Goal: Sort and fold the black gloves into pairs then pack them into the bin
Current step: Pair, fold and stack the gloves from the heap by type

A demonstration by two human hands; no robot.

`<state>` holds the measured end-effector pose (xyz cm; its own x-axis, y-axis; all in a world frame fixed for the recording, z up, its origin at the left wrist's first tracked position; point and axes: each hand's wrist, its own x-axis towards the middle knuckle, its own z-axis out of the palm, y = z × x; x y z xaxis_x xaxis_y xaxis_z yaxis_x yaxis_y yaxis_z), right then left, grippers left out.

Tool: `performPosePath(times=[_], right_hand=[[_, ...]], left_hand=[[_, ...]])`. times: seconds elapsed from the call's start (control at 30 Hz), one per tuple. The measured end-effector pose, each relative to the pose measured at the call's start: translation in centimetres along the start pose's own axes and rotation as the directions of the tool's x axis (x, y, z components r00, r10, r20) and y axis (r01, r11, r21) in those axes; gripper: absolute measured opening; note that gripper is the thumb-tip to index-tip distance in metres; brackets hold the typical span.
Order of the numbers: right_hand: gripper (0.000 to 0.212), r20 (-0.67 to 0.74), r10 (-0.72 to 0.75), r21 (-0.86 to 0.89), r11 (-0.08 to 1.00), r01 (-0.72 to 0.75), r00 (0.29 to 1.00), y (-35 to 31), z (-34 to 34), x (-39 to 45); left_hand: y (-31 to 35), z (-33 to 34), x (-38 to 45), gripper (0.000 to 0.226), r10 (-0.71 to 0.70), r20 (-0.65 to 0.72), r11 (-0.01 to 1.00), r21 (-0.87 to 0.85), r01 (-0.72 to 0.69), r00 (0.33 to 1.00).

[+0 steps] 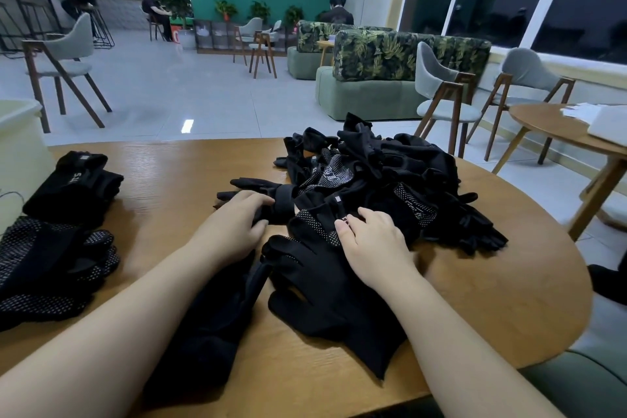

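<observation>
nearest, two flat gloves lie on the wooden table between the forearms, one partly under the left arm, fingers pointing away from the body; just past them the left hand curls around a glove cuff at the near left edge of the heap, and the right hand pinches a small tab on a dotted-palm glove with thumb and fingertips; beyond both sits the loose pile of black gloves, tangled, fingers sticking out everywhere; these look light, limp and a bit grippy on the dotted side, so they will likely drag neighbours along when pulled, and the cuff seems the best place to take hold; to the left, folded pairs and flat dotted ones rest near the pale bin at the table's far left edge; bare wood between the hands and those stacks gives room to fold, while the right of the pile hangs close to the table's curved rim
</observation>
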<state>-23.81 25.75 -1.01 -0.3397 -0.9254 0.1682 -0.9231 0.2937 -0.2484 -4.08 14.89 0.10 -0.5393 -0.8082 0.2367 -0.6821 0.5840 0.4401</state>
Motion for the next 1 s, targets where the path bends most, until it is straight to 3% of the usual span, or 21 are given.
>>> performPosePath(times=[0.17, 0.27, 0.43, 0.53, 0.6, 0.67, 0.8, 1.0], right_hand=[[0.046, -0.048, 0.012, -0.026, 1.000, -0.014, 0.999, -0.2, 0.2, 0.0], [0.059, -0.077, -0.022, 0.038, 0.999, 0.025, 0.997, -0.2, -0.4, -0.6], [0.074, -0.348, -0.167, 0.158, 0.960, 0.233, 0.923, -1.1, -1.0, -1.2], [0.059, -0.491, -0.322, 0.124, 0.894, 0.431, 0.809, -1.4, -0.7, -1.2], [0.050, -0.514, -0.457, 0.076, 0.819, 0.569, 0.727, -1.6, -0.5, -1.4], [0.046, -0.497, -0.550, 0.037, 0.759, 0.650, 0.671, -1.7, -0.4, -1.4], [0.043, -0.484, -0.577, 0.016, 0.745, 0.667, 0.657, -1.4, 0.3, -1.0], [0.030, -0.533, -0.538, 0.070, 0.741, 0.667, 0.653, -1.6, 0.2, -1.0]], left_hand=[[0.2, -0.2, -0.3, 0.037, -0.002, 0.056, 1.000, -0.006, 0.002, 0.998], [0.1, -0.4, -0.5, 0.037, 0.016, 0.055, 1.000, -0.027, -0.014, 0.998], [0.9, -1.1, -0.6, 0.050, 0.105, -0.049, 0.985, -0.134, -0.111, 0.993], [2.3, -1.6, -0.7, 0.062, 0.147, -0.119, 0.942, -0.286, -0.175, 0.982], [3.0, -1.8, -0.9, 0.065, 0.216, -0.169, 0.876, -0.402, -0.268, 0.961], [3.2, -2.0, -1.2, 0.058, 0.302, -0.233, 0.844, -0.386, -0.373, 0.924], [2.4, -2.0, -2.4, 0.026, 0.351, -0.316, 0.835, -0.320, -0.447, 0.881], [0.5, -2.2, -4.6, 0.031, 0.329, -0.226, 0.874, -0.295, -0.386, 0.917]])
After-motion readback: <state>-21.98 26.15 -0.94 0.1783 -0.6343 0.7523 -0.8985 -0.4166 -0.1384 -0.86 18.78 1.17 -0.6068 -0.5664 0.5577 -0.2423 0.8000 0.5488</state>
